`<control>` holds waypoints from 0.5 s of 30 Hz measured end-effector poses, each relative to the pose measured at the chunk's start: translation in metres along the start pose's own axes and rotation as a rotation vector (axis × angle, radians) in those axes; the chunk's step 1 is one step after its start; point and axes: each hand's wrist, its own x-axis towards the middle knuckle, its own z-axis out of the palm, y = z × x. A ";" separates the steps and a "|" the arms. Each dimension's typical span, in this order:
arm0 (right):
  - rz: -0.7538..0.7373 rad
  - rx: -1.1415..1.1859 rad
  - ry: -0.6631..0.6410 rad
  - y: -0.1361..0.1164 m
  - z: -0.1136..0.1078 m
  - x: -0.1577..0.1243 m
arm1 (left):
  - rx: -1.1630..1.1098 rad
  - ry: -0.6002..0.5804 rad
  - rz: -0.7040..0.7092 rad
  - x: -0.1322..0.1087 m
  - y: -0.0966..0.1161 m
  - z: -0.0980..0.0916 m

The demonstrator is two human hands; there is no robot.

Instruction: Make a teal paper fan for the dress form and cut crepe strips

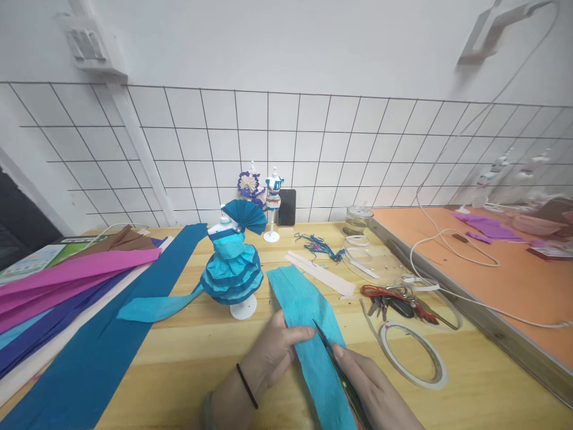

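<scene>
A strip of turquoise crepe paper (299,297) slants across the wooden table between my hands. My left hand (275,346) pinches its left edge, thumb on top and fingers curled beneath. In my right hand (364,379) is a slim, dark pair of pointed tweezers (330,351), gripped like a pen. Their tip touches or hovers just over the paper near my left thumb; I cannot tell which. Beyond my left hand stands a small dress form (231,263) in a ruffled turquoise and teal paper dress, with a teal pleated fan (245,216) at its shoulder and a turquoise tail trailing left.
Long crepe paper sheets, including a teal one (111,334), cover the left side. Two smaller dress forms and a phone (287,207) stand at the wall. To the right lie a tape roll (441,376), keys (380,309), thread scraps (320,246) and a jar (357,221). An orange table adjoins.
</scene>
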 end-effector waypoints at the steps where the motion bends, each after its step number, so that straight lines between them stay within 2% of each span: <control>1: -0.005 0.023 -0.016 -0.003 0.001 0.000 | 0.005 -0.002 0.000 0.000 0.000 0.000; 6: -0.009 0.057 -0.063 -0.013 0.003 0.000 | 0.034 -0.026 -0.004 -0.001 -0.002 0.000; 11: -0.003 0.007 -0.023 -0.013 0.004 0.001 | 0.032 -0.025 -0.006 -0.002 -0.001 0.002; 15: 0.045 -0.023 -0.072 -0.013 0.004 0.002 | 0.024 -0.021 -0.007 -0.002 -0.001 0.003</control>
